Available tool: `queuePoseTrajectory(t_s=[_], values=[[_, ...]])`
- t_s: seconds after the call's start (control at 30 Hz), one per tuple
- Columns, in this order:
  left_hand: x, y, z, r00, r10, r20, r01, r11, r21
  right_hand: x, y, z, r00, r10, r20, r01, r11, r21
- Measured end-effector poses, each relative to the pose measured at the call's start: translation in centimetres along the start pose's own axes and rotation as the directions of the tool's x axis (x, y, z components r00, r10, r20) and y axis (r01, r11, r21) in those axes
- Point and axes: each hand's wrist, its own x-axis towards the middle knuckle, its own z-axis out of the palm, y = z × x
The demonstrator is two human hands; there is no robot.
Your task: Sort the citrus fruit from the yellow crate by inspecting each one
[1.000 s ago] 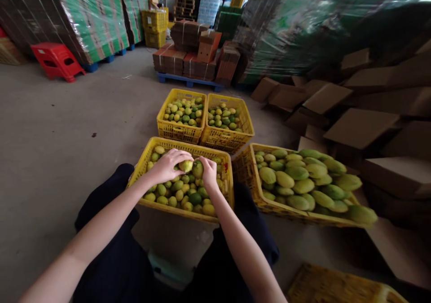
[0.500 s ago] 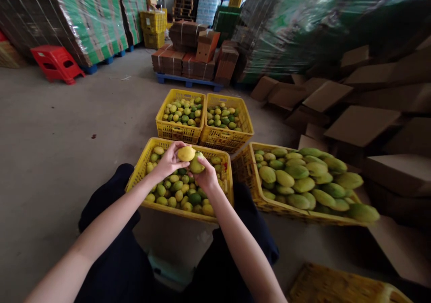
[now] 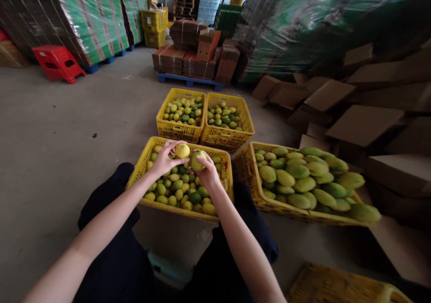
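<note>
My left hand [image 3: 164, 159] is closed round a yellow lemon [image 3: 182, 150], fingers above and thumb below. Close beside it, my right hand [image 3: 208, 172] grips a greener lemon [image 3: 197, 160], its thumb across the front. Both fruits are held above a yellow plastic crate [image 3: 138, 170] that stands between my knees. Inside that crate lie many yellow and green lemons [image 3: 177, 185], partly hidden by my hands and forearms.
Two more crates of lemons, a left one [image 3: 180, 131] and a right one [image 3: 225, 138], stand beyond. At right, a crate [image 3: 251, 177] is heaped with large green-yellow fruit [image 3: 305, 184]. Cardboard boxes [image 3: 363, 125] pile up further right. A red stool [image 3: 57, 63] stands at left.
The two lemons have moved slightly apart. My left hand has shifted a little left and turned its lemon, and the right hand's lemon is turned too.
</note>
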Motion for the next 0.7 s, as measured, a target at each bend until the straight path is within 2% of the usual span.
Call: queuePoseTrajectory(t_s=[0.13,0.2,0.43,0.53,0.6,0.67,0.7], values=[[0.0,0.3,0.3,0.996,-0.088,0.013,0.088,0.956,-0.278,0.0,0.1,0.0,1.000,0.012,0.011,-0.012,1.000,-0.025],[0.0,0.3,0.6,0.994,-0.107,0.031,0.111,0.932,-0.346,-0.1,0.2,0.1,1.000,0.022,0.015,-0.021,0.999,-0.045],[-0.1,0.6,0.6,0.984,-0.125,0.124,0.163,0.914,-0.373,-0.3,0.5,0.1,1.000,0.004,0.015,-0.003,0.998,-0.068],[-0.1,0.4,0.7,0.974,-0.179,0.141,0.222,0.890,-0.399,-0.1,0.4,0.0,1.000,-0.019,0.003,0.019,0.999,-0.050],[-0.1,0.0,1.1,0.960,-0.237,0.149,0.280,0.818,-0.503,0.2,0.6,-0.2,0.997,-0.062,-0.044,0.060,0.997,-0.047],[-0.3,-0.3,1.9,0.939,-0.305,0.162,0.334,0.686,-0.646,0.6,1.2,-0.4,0.987,-0.131,-0.094,0.120,0.987,-0.109],[-0.4,-0.3,2.5,0.922,-0.345,0.178,0.362,0.602,-0.712,0.8,1.7,-0.5,0.976,-0.193,-0.098,0.172,0.966,-0.193]])
